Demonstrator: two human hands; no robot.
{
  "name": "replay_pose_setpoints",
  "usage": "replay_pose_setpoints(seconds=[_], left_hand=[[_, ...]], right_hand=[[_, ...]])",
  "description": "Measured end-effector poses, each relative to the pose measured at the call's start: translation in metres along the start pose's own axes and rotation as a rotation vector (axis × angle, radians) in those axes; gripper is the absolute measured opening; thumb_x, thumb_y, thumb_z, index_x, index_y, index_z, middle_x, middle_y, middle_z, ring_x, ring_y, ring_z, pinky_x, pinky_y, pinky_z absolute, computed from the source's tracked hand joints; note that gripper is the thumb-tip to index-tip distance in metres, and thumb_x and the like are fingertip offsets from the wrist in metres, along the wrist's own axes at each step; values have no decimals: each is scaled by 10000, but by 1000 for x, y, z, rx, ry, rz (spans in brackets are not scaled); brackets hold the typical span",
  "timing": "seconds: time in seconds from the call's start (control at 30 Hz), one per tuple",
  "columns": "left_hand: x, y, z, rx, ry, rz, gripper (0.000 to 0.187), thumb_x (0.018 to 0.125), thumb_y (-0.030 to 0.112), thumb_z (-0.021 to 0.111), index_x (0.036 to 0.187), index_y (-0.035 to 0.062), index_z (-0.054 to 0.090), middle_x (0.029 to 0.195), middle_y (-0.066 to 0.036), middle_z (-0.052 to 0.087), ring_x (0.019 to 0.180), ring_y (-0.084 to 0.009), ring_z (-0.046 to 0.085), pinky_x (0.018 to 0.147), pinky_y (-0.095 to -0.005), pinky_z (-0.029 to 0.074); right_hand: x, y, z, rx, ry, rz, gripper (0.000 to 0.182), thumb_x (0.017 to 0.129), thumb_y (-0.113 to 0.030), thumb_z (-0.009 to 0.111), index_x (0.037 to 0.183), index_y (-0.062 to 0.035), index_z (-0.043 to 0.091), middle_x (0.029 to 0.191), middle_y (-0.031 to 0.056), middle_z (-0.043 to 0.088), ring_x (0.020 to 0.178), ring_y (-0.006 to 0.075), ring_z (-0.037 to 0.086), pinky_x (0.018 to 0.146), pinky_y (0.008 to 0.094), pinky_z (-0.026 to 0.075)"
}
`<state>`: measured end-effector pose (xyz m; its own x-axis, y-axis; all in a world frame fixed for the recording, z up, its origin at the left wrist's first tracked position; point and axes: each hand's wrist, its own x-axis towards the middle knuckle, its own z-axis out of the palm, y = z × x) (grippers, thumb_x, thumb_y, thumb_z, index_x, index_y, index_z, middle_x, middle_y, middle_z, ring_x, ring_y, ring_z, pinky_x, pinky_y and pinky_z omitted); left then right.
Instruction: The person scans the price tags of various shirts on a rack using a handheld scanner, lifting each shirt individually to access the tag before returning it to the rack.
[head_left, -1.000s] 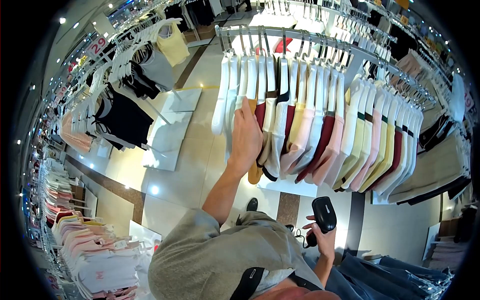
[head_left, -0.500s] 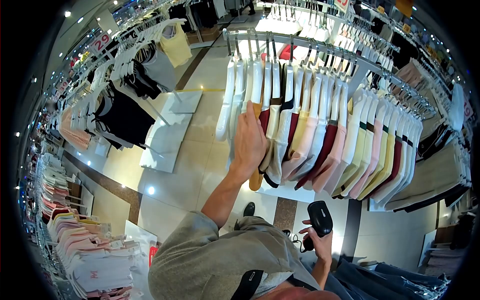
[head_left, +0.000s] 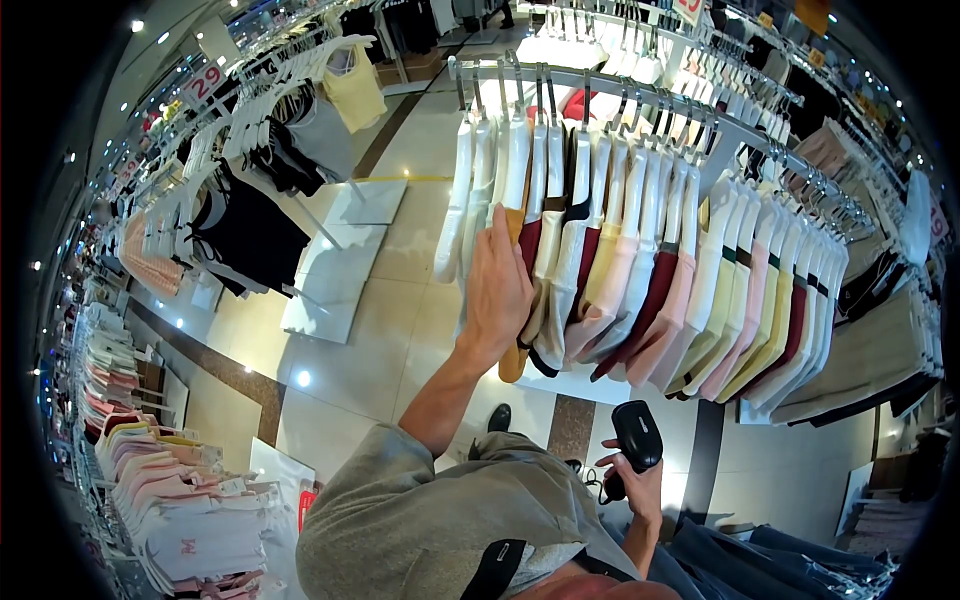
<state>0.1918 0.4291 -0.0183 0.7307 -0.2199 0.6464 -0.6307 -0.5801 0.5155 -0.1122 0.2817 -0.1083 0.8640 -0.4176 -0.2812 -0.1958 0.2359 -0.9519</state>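
My left hand (head_left: 498,298) reaches up to the near end of the clothes rack. Its fingers are closed on the edge of a mustard-coloured garment (head_left: 513,360) hanging from a white hanger (head_left: 517,165). Beside it hang several tops in white, maroon (head_left: 655,290), pink (head_left: 672,320) and yellow (head_left: 712,310). Down at the right, my right hand (head_left: 642,487) grips the handle of a black handheld scanner (head_left: 637,437), its broad head pointing upward. A thin dark cord or strap shows beside that hand. The palm side of my left hand is hidden.
The metal rail (head_left: 640,82) carries hangers away to the right. Another rack with black tops (head_left: 260,225) stands at the left above a white base (head_left: 335,295). Pink and white shirts (head_left: 200,530) hang lower left; jeans (head_left: 770,560) lie lower right. My shoe (head_left: 499,418) is on the tiled floor.
The view has shifted very slightly. The scanner in my right hand sits a touch further left, while my left hand stays on the mustard garment.
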Motion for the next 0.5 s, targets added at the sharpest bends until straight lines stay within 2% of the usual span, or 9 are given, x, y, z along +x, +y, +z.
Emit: replay_pose_setpoints(seconds=[0.33, 0.43, 0.5], left_hand=[[-5, 6, -6, -45, 15, 11, 583, 949, -18, 523, 1487, -46, 303, 1030, -229, 528, 924, -405, 549, 814, -459, 454], [-16, 9, -12, -35, -33, -34, 591, 948, -14, 524, 1491, -47, 294, 1052, -236, 526, 950, -411, 550, 836, -457, 453], [-24, 9, -15, -70, -45, -30, 595, 940, -19, 515, 1484, -73, 281, 1066, -248, 518, 950, -416, 539, 840, -462, 444]], right_hand=[[3, 0, 1, -5, -9, 18, 342, 886, -106, 718, 1184, 32, 624, 1023, 98, 722, 781, 159, 698, 643, 278, 542], [3, -1, 2, 13, -3, 19, 320, 888, -96, 712, 1171, 32, 635, 1022, 98, 723, 774, 161, 699, 638, 276, 541], [4, 2, 0, -15, -2, 24, 304, 885, -85, 711, 1157, 32, 642, 1021, 99, 723, 771, 164, 701, 634, 275, 540]])
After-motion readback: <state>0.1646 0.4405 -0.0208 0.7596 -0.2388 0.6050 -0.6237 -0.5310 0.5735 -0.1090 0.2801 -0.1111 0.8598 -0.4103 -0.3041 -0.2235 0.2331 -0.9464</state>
